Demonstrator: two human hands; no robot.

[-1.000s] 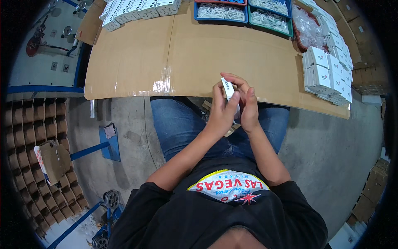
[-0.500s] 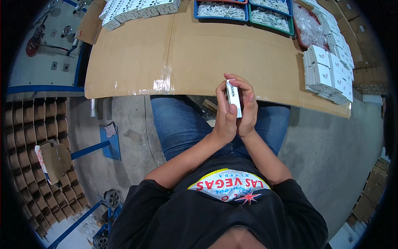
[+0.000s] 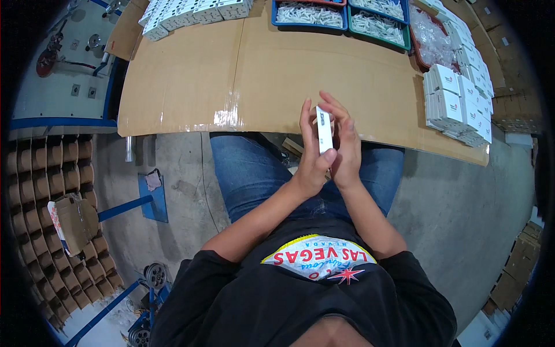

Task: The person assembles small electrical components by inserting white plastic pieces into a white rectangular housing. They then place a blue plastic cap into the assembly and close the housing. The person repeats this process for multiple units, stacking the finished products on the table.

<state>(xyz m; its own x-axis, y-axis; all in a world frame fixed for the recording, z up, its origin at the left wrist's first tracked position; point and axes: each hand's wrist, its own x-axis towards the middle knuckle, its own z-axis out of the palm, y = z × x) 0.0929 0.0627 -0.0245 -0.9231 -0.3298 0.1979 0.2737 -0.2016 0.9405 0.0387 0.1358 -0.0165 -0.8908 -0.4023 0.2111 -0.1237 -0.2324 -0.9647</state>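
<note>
A small white box (image 3: 324,130), long and narrow, stands on end between my two hands just above the near edge of the cardboard-covered table (image 3: 231,81). My left hand (image 3: 311,155) grips its left side, thumb near the lower end. Against the box's right side lies my right hand (image 3: 345,143), its fingers curled over the top. Both hands hover over my lap, in front of my blue jeans.
Stacks of white boxes (image 3: 457,104) fill the table's right side, and more white boxes (image 3: 191,11) lie at the far left. A blue tray (image 3: 309,14), a green tray (image 3: 378,26) and a red tray (image 3: 430,40) hold small white parts. Cardboard cups (image 3: 40,173) line the floor at left.
The box has turned from tilted to upright between my hands, and both hands have shifted slightly toward me.
</note>
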